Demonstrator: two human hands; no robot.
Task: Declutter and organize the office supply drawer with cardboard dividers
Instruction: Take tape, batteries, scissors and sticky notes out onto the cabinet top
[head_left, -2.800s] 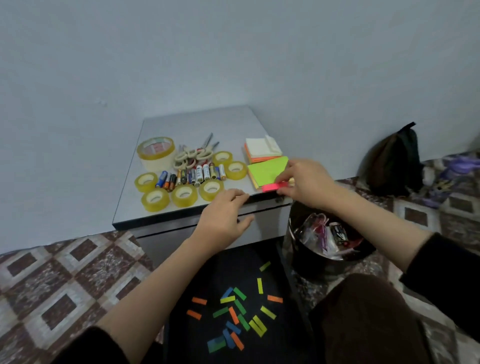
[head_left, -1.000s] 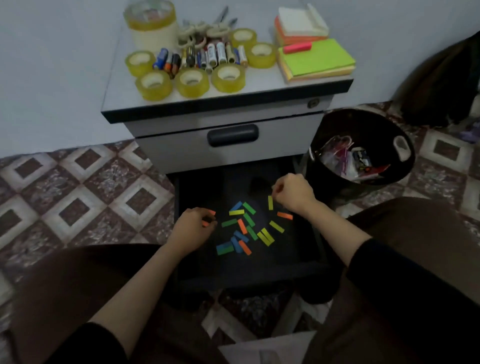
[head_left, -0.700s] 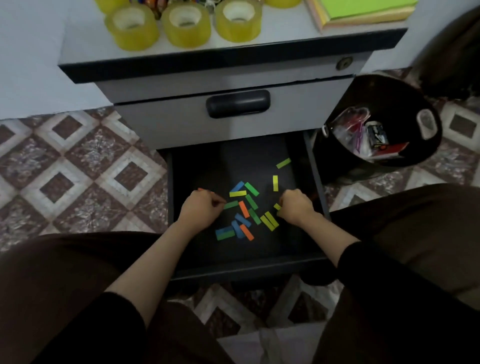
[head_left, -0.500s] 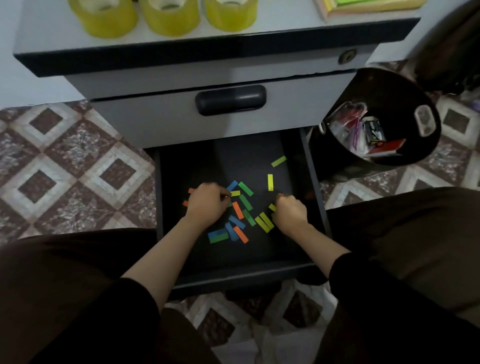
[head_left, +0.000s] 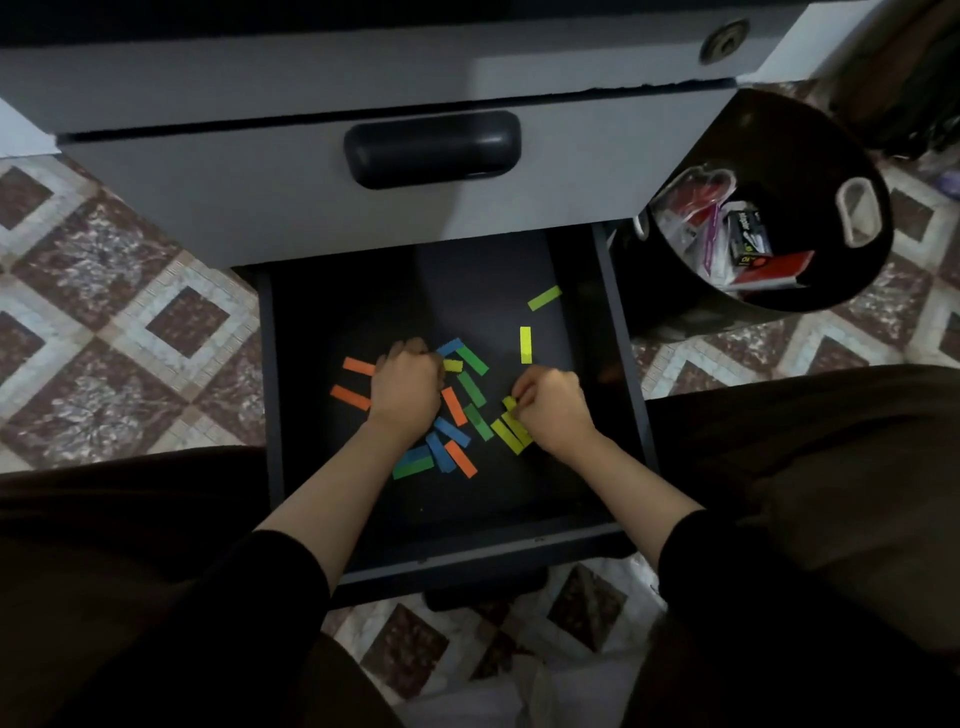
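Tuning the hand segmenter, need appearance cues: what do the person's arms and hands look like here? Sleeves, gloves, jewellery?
The left hand and right hand are bare: no gloves, and no ring, watch or marking shows. The left black long sleeve and right black long sleeve are plain and end near the elbows, leaving the forearms uncovered.

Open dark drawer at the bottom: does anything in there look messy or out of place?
Yes: small coloured paper strips lie loose on the floor of the dark drawer at all angles, several overlapping. Two yellow-green strips sit apart toward the back right. The right hand pinches one yellow strip.
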